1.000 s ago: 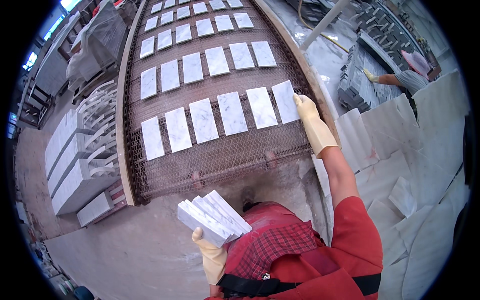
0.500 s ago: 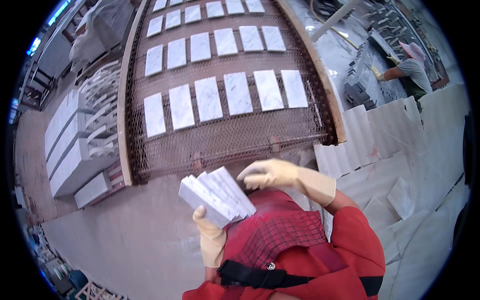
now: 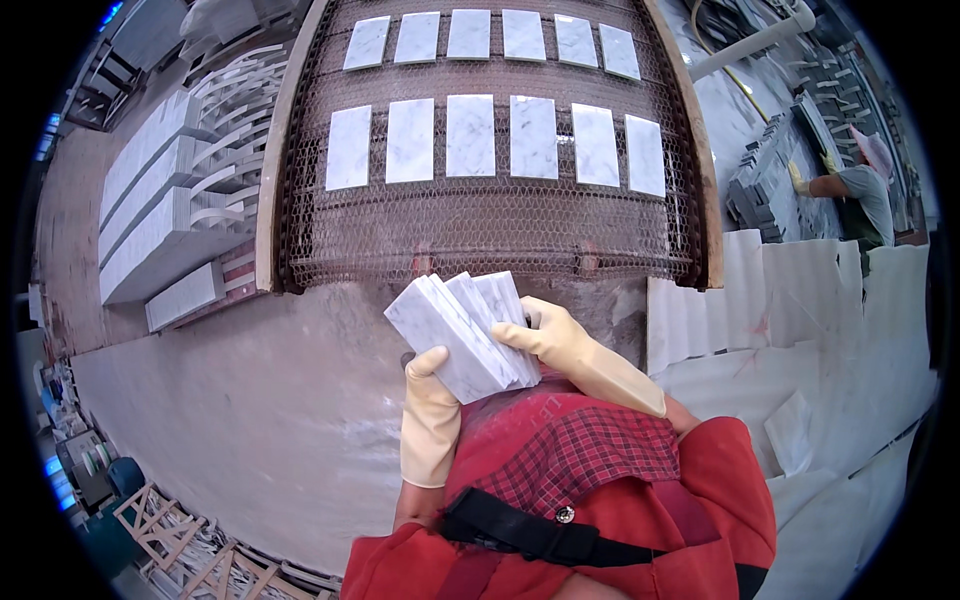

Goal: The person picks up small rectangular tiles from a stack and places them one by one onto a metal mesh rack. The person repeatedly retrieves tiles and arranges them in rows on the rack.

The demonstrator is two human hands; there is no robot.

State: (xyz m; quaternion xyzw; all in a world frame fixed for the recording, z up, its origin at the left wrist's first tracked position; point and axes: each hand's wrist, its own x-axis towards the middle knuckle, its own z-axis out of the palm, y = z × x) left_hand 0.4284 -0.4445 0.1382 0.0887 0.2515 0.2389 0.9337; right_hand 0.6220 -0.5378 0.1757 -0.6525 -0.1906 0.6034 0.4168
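A fanned stack of white marble tiles (image 3: 458, 340) with grey veins is held in front of my red apron. My left hand (image 3: 428, 385), in a cream rubber glove, grips the stack's lower left side, thumb over the front tile. From the other side my right hand (image 3: 535, 330), gloved alike, closes on the tiles at the right, its thumb on their edge; most of its fingers are hidden behind them. Ahead, rows of similar marble tiles (image 3: 470, 135) lie spaced out on a wire-mesh conveyor (image 3: 490, 225).
Strapped stacks of pale slabs (image 3: 150, 240) stand left of the conveyor. Foam sheeting (image 3: 760, 300) hangs and spreads at the right. Beyond it a person (image 3: 860, 185) in a pink hat works at dark grey pieces (image 3: 765, 185). Wooden crates (image 3: 165, 530) sit at the lower left.
My right hand has come in from beside the stack and now grips it. The stack sits higher in view, and the view has shifted, with the nearest tile row farther up.
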